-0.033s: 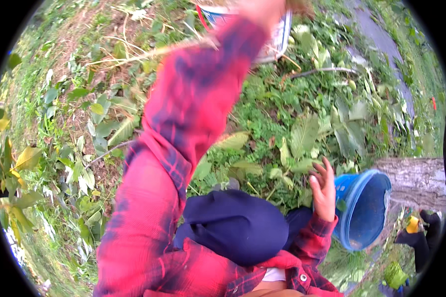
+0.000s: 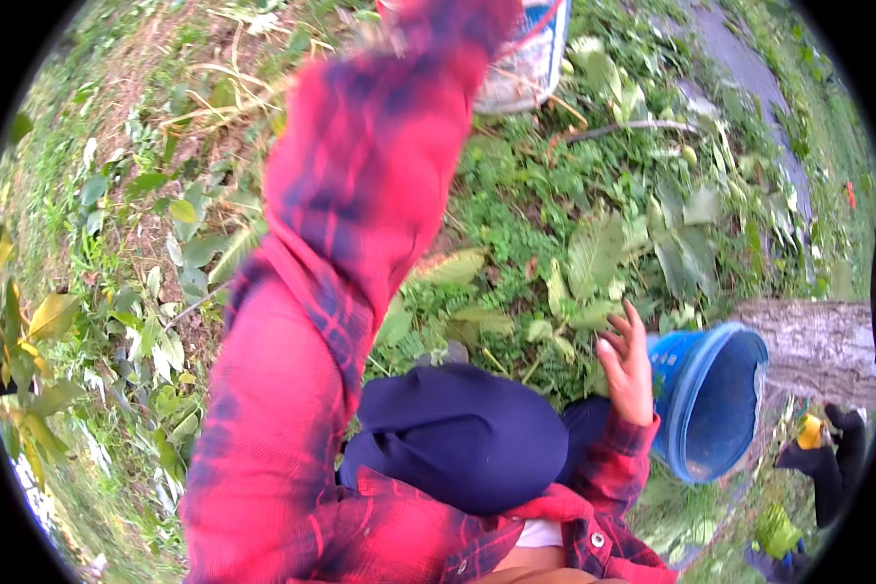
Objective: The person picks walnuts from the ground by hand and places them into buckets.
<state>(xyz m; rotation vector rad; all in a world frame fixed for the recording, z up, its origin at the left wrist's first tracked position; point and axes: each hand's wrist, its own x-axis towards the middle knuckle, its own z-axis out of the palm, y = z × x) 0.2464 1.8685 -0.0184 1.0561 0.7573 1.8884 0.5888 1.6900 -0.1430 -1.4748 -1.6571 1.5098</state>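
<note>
My left arm (image 2: 360,165), in a red and navy plaid sleeve, stretches forward across the grass. Its hand lies past the upper edge of the picture, so its fingers are hidden. Just beyond the cuff, partly covered by the sleeve, sits a white bucket (image 2: 521,83) with blue markings and a red handle. On the right, my right hand (image 2: 629,375) is raised with its fingers apart and slightly bent, holding nothing. Close beside it leans a blue bucket (image 2: 689,428), its mouth turned to the right, with no contents visible inside.
Large fallen leaves (image 2: 596,255) and a curved twig (image 2: 633,127) lie on weedy ground. A tree trunk (image 2: 813,350) stands beyond the blue bucket. At the far right are dark clothing (image 2: 842,462) and a green bag-like thing (image 2: 777,530). A leafy branch (image 2: 54,316) shows left.
My left hand has moved up and slightly left, out of the picture, uncovering more of the white bucket. My right hand has barely moved.
</note>
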